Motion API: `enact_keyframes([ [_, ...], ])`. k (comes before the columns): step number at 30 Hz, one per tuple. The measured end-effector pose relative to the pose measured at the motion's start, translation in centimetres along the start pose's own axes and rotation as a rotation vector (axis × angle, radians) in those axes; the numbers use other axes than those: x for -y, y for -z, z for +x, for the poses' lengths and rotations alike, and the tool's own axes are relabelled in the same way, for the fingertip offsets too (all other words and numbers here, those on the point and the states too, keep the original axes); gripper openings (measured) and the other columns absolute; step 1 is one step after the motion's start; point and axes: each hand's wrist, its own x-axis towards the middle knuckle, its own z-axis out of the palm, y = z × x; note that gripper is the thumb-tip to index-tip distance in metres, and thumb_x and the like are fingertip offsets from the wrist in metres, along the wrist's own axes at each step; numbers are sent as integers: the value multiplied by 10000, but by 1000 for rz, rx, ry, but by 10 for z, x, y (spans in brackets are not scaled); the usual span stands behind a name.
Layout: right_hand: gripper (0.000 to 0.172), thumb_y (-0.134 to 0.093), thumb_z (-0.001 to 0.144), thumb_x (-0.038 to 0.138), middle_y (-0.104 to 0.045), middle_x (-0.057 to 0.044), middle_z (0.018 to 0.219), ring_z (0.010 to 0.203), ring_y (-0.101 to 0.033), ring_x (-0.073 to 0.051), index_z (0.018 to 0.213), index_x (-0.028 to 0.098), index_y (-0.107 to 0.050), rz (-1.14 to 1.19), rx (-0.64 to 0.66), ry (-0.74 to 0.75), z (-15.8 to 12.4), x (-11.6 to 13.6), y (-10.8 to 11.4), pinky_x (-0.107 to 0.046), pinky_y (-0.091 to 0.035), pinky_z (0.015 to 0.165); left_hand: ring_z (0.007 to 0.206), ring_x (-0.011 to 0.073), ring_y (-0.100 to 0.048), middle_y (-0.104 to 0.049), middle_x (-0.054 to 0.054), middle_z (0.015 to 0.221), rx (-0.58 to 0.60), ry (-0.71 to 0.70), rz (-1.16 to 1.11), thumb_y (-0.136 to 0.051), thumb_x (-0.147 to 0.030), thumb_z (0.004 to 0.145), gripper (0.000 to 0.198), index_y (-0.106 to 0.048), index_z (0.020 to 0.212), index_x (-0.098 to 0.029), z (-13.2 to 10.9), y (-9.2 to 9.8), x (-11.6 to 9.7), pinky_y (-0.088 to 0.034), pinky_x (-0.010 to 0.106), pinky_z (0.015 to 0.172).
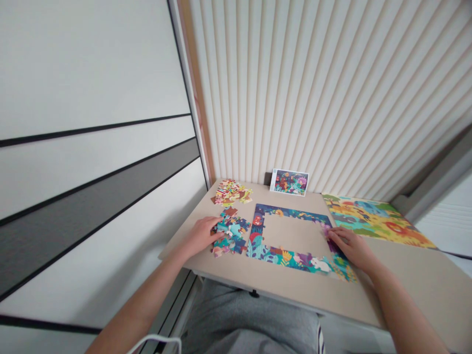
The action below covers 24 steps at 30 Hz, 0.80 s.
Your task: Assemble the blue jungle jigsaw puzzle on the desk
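A jigsaw puzzle border (pixel 258 243) lies on the table as a rectangular ring around bare tabletop. Left of it is a pile of loose puzzle pieces (pixel 236 236), mostly blue and teal. My left hand (pixel 202 237) reaches into this pile's left side, thumb and fingers closed about a teal piece (pixel 222 227). At the border's right side, my right hand (pixel 349 245) has its bent fingertips on a purple puzzle piece (pixel 333 246). The fingers partly cover that piece, and whether it is joined to its neighbours cannot be made out.
A picture card (pixel 289 182) of the puzzle design leans upright at the table's back. A second pile of red and yellow pieces (pixel 230 191) lies at the back left. An assembled animal puzzle (pixel 379 221) lies at the right. Behind the table (pixel 295 287) hangs a pleated curtain (pixel 295 88).
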Motion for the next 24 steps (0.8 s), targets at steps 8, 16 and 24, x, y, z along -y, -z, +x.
enact_keyframes([
  [8,500,-462,951,637,-742,-88,1139,1069,-668,-316,874,261,-783,4,4,8,0,-4,-1,-464,-515,990,1064,258,-658,-682,86,1214,-185,133,-145,-687,-438,861,415,-681,1220,-229,0,18,15,-518,397,951],
  [16,495,-474,945,635,-743,-91,1124,1044,-679,-308,871,254,-781,20,-5,18,0,-4,-1,-459,-521,977,1032,249,-669,-684,78,1207,-145,253,-246,-729,-519,803,529,-676,1248,-237,-9,27,28,-550,365,853],
  [24,516,-459,938,657,-747,-91,1124,1050,-674,-313,881,257,-779,11,6,5,0,-3,0,-471,-524,983,893,256,-717,-717,108,1196,-131,386,-498,-721,-611,791,645,-649,1286,-204,-11,32,30,-583,399,786],
])
